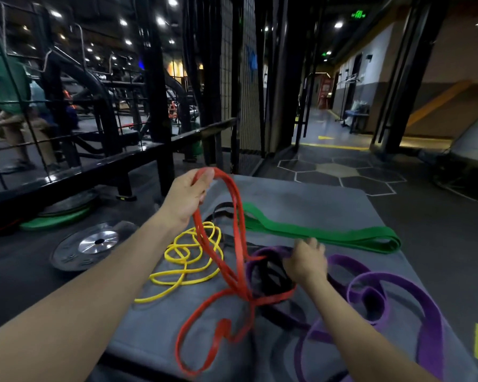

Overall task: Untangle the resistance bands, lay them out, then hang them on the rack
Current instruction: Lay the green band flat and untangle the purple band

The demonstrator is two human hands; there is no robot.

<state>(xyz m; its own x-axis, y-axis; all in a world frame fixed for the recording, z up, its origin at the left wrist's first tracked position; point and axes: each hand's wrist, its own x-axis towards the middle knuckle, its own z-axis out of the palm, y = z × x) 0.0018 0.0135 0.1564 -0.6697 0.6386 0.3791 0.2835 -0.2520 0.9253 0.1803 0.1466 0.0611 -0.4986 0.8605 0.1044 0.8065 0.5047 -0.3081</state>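
My left hand (pixel 186 198) grips the red band (pixel 239 260) and holds its top loop up over the grey mat (pixel 309 199); the rest of the red band trails down to the mat's near side. Lower and to the right, my right hand (pixel 307 259) holds the purple band (pixel 431 312), which coils across the mat's right side. A black band (pixel 273 277) lies tangled under the red and purple ones. The thin yellow band (pixel 193 257) lies in loose loops on the left. Along the mat's far side the green band (pixel 320 232) lies stretched out flat.
A weight plate (pixel 91 245) lies on the floor left of the mat, with green plates (pixel 55 219) behind it. A black metal rack and rail (pixel 122 161) stand at the left. A person (pixel 9 106) stands far left. An open corridor runs ahead on the right.
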